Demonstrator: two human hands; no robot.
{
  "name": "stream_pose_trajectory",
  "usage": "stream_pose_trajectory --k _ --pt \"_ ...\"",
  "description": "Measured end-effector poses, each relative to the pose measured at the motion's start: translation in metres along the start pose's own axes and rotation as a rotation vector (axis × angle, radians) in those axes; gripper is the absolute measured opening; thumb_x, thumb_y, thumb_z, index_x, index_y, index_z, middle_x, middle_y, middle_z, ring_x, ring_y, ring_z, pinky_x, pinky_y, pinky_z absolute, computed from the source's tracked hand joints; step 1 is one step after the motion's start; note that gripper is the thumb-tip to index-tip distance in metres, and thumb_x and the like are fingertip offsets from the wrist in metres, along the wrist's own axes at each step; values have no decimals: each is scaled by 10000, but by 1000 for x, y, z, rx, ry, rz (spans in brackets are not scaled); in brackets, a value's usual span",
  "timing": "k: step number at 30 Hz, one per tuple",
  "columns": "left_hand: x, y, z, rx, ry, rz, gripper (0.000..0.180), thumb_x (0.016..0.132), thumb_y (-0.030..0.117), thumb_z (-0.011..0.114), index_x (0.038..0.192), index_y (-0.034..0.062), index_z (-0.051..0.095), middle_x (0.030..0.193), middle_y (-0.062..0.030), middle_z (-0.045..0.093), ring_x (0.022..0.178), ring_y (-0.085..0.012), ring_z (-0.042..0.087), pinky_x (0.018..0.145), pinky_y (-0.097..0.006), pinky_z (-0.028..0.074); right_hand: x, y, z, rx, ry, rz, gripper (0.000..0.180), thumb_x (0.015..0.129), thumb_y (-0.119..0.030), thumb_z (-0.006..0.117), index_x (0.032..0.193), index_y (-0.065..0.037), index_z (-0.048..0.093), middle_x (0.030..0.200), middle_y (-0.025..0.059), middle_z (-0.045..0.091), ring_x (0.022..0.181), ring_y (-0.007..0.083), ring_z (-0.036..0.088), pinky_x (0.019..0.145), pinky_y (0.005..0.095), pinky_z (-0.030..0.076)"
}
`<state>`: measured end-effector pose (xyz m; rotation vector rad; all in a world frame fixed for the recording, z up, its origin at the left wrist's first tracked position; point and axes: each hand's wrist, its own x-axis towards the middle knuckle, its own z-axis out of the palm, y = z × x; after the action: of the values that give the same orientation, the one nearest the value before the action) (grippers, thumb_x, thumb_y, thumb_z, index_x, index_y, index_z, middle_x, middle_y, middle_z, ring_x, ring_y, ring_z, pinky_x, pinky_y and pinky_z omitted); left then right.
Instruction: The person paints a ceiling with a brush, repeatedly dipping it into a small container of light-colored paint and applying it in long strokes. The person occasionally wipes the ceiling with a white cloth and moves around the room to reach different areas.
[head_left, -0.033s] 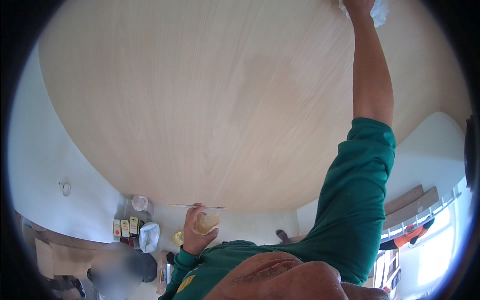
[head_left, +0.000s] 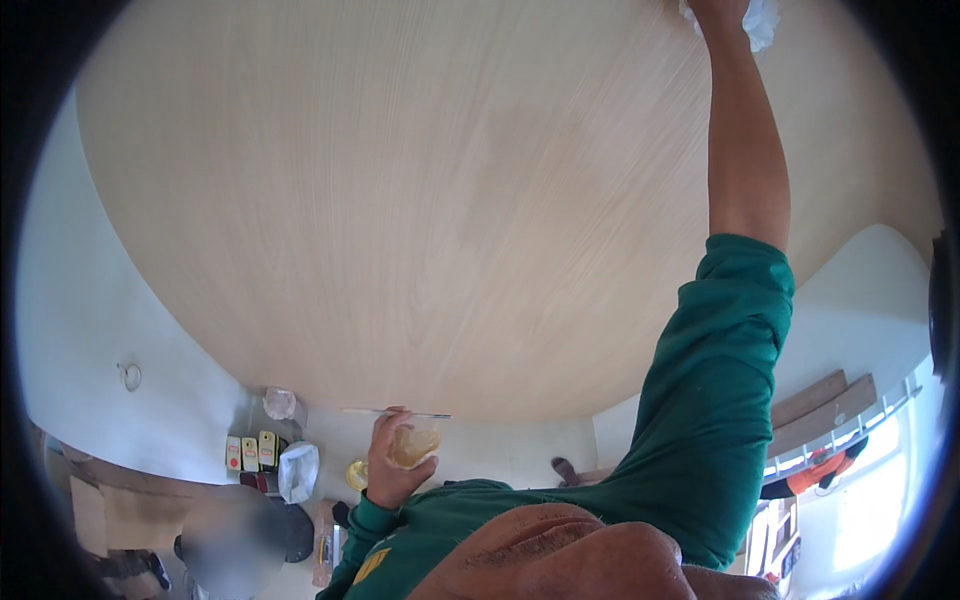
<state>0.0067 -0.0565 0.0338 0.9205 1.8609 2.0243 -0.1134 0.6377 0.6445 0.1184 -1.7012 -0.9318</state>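
Wood-grain panelling fills the background. Low down, the left hand clasps a translucent cup and thin stick; up top, the right hand covers a white wad, finger grip unclear.

Right grip up at the top edge, over white crumpled material against the big wood-grain panel; fingers cut off by frame. Right arm stretched out, green sleeve bunched at the elbow. Left grip low, around a translucent cup, amber-tinted contents, plus a thin stick lying crosswise at the fingertips. Lower left: row of yellow-and-white containers, white bag just beside. Boards far right.
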Motion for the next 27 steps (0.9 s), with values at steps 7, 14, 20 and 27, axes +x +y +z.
stream_pose_trajectory --k 7,14,20,27 --pt "14 -6 -5 67 -35 72 736 670 57 817 1350 10 537 1374 -173 496 1204 -285 548 1040 -379 469 0 -134 -48 39 -112 -7 331 867 -128 688 1193 -88 733 1098 210 685 1024 400 638 880 483 519" --pt "18 -1 -7 -28 -51 50 765 639 57 835 1345 28 542 1365 -153 504 1245 -268 528 1075 -386 438 -155 -409 -189 430 -96 226 228 834 -5 704 1045 -60 771 1071 201 699 984 383 659 899 473 532" --pt "46 27 -22 101 -135 130 765 649 46 831 1358 26 547 1382 -160 507 1232 -277 550 1059 -377 453 -298 -595 -290 1227 -688 902 413 925 -28 677 1332 -37 605 1104 214 698 997 381 679 870 437 555" --pt "58 56 -12 -219 -405 -105 790 698 61 853 1411 8 516 1411 -126 490 1294 -223 518 1118 -361 400 -318 -633 -347 1390 -685 475 885 768 -286 873 1505 -56 442 918 147 678 785 322 678 714 425 561"
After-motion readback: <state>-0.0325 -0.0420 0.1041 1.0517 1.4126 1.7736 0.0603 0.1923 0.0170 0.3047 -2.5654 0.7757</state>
